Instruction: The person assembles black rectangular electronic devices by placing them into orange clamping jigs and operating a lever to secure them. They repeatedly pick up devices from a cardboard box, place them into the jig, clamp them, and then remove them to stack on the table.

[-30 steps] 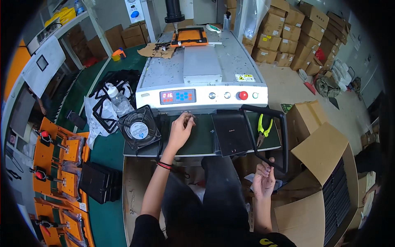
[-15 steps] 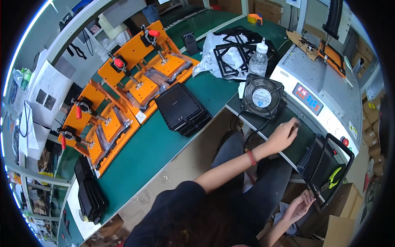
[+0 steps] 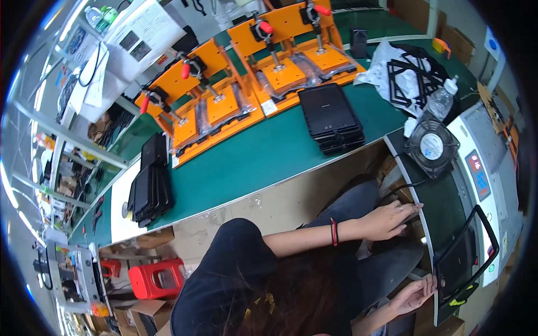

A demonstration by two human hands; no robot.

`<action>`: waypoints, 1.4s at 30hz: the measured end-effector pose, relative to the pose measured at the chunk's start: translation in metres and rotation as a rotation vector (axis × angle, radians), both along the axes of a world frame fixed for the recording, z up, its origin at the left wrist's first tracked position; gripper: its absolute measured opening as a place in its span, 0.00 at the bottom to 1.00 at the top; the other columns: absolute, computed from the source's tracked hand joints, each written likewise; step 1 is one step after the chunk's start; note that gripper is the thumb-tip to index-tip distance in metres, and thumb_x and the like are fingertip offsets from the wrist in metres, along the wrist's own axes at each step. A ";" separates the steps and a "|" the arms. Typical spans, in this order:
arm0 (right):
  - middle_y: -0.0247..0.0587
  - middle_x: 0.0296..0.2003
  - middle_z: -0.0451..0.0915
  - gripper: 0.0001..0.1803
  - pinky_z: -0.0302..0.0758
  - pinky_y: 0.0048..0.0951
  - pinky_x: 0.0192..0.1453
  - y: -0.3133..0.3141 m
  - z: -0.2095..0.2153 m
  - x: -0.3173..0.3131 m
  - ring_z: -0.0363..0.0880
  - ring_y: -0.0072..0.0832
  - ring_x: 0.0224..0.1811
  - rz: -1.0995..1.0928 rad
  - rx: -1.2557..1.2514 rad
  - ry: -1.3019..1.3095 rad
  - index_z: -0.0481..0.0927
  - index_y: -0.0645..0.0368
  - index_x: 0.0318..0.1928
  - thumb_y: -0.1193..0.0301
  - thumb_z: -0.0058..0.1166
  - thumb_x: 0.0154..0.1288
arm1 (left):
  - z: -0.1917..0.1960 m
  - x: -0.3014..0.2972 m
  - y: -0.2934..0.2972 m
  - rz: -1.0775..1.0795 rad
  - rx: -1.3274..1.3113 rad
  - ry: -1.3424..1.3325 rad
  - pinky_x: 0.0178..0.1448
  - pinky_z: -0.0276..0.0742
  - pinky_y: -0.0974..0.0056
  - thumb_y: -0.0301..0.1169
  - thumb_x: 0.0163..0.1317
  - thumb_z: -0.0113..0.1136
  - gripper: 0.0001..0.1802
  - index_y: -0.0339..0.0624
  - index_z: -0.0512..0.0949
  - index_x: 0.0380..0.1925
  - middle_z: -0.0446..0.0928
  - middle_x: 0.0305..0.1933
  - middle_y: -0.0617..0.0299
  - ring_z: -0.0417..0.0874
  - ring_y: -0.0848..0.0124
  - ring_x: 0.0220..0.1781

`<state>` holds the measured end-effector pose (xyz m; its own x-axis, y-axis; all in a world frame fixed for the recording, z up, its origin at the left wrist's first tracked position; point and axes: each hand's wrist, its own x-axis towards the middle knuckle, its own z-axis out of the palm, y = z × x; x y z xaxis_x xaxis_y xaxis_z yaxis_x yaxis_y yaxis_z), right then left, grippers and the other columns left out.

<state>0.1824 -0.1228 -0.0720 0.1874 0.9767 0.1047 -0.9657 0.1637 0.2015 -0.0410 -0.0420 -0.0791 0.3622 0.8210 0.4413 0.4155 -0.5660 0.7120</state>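
Observation:
My left hand (image 3: pixel 386 220), with a red band at its wrist, is stretched out at the edge of the side bench. Its thumb stands apart from the fingers, and I see nothing in it. Lower down, my right hand (image 3: pixel 413 294) has its fingertips closed on the near corner of a thin black rectangular frame (image 3: pixel 494 238). This frame stands tilted over a dark flat panel (image 3: pixel 457 263) on the side bench. Yellow-green handled pliers (image 3: pixel 464 294) lie beside the panel.
A black fan (image 3: pixel 431 147) and a clear bottle (image 3: pixel 443 101) stand by a white machine with a lit display (image 3: pixel 477 172). Stacked black cases (image 3: pixel 330 115) lie on the green bench (image 3: pixel 235 173), before orange clamp fixtures (image 3: pixel 218 112). More black pieces (image 3: pixel 150 193) lie left; a red stool (image 3: pixel 157 278) stands below.
The view has turned so the benches appear farther right. My left hand has drawn back from over the side bench to its edge. My right hand stays at the frame's corner.

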 end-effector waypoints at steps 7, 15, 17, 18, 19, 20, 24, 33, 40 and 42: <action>0.36 0.29 0.61 0.09 0.67 0.19 0.33 -0.015 -0.001 0.003 0.63 0.22 0.29 -0.102 -0.061 -0.050 0.65 0.64 0.48 0.81 0.42 0.69 | 0.005 -0.002 0.004 0.016 0.014 -0.040 0.56 0.71 0.52 0.26 0.60 0.50 0.29 0.37 0.57 0.61 0.68 0.59 0.45 0.73 0.48 0.55; 0.36 0.31 0.64 0.12 0.67 0.17 0.35 -0.018 0.003 -0.001 0.62 0.20 0.31 -0.133 -0.077 -0.102 0.65 0.63 0.51 0.78 0.46 0.69 | 0.005 0.017 0.025 0.049 0.023 -0.048 0.43 0.77 0.59 0.23 0.60 0.50 0.13 0.34 0.73 0.45 0.78 0.44 0.50 0.81 0.55 0.40; 0.36 0.31 0.65 0.12 0.67 0.17 0.35 -0.018 0.010 -0.001 0.62 0.20 0.31 -0.163 -0.068 -0.158 0.65 0.62 0.51 0.78 0.47 0.68 | 0.013 0.026 0.031 -0.092 -0.058 -0.210 0.37 0.74 0.63 0.19 0.58 0.50 0.11 0.35 0.73 0.42 0.77 0.38 0.52 0.80 0.63 0.33; 0.36 0.30 0.65 0.13 0.67 0.16 0.35 -0.019 0.011 0.000 0.62 0.20 0.31 -0.190 -0.082 -0.197 0.66 0.62 0.51 0.78 0.48 0.67 | 0.015 0.036 0.042 -0.141 0.002 -0.269 0.38 0.74 0.63 0.18 0.58 0.50 0.10 0.34 0.73 0.41 0.77 0.38 0.52 0.80 0.62 0.33; 0.36 0.30 0.66 0.13 0.66 0.16 0.34 -0.021 0.012 0.002 0.61 0.20 0.31 -0.208 -0.072 -0.240 0.66 0.62 0.51 0.78 0.48 0.67 | 0.019 0.045 0.051 -0.179 0.051 -0.327 0.38 0.74 0.64 0.18 0.58 0.50 0.09 0.34 0.72 0.39 0.77 0.38 0.52 0.79 0.61 0.33; 0.36 0.30 0.65 0.12 0.67 0.16 0.35 -0.022 0.010 0.005 0.62 0.20 0.32 -0.226 -0.059 -0.271 0.67 0.63 0.52 0.77 0.46 0.69 | 0.028 0.055 0.062 -0.178 0.107 -0.325 0.40 0.74 0.64 0.17 0.58 0.50 0.09 0.33 0.71 0.39 0.77 0.38 0.52 0.79 0.61 0.33; 0.36 0.30 0.64 0.12 0.67 0.16 0.36 -0.031 0.009 0.011 0.62 0.20 0.32 -0.275 -0.045 -0.325 0.68 0.63 0.52 0.76 0.45 0.70 | 0.046 0.090 0.112 -0.271 -0.058 -0.394 0.41 0.75 0.65 0.21 0.64 0.46 0.08 0.32 0.69 0.43 0.78 0.34 0.52 0.80 0.66 0.33; 0.38 0.29 0.67 0.12 0.65 0.14 0.34 -0.028 0.004 0.007 0.62 0.20 0.32 -0.309 -0.167 -0.306 0.68 0.63 0.50 0.77 0.49 0.67 | 0.014 0.099 0.135 -0.209 -0.252 -0.417 0.40 0.78 0.67 0.24 0.67 0.45 0.08 0.31 0.72 0.38 0.79 0.31 0.54 0.82 0.70 0.33; 0.37 0.29 0.66 0.12 0.64 0.15 0.34 -0.018 0.002 0.001 0.62 0.20 0.31 -0.262 -0.128 -0.309 0.68 0.64 0.50 0.77 0.47 0.67 | 0.018 0.096 0.133 -0.201 -0.230 -0.356 0.41 0.77 0.68 0.24 0.67 0.44 0.09 0.29 0.73 0.37 0.79 0.30 0.56 0.81 0.71 0.33; 0.38 0.30 0.66 0.12 0.63 0.15 0.33 -0.020 0.003 0.002 0.61 0.20 0.31 -0.281 -0.151 -0.348 0.68 0.64 0.50 0.77 0.47 0.67 | 0.016 0.097 0.134 -0.188 -0.227 -0.349 0.41 0.77 0.68 0.24 0.67 0.44 0.09 0.29 0.73 0.37 0.79 0.30 0.55 0.82 0.71 0.33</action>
<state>0.1842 -0.1431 -0.0686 0.4253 0.9024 0.0687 -0.8858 0.4306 -0.1727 0.0564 0.0920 -0.0629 0.3758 0.8451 0.3801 0.0332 -0.4222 0.9059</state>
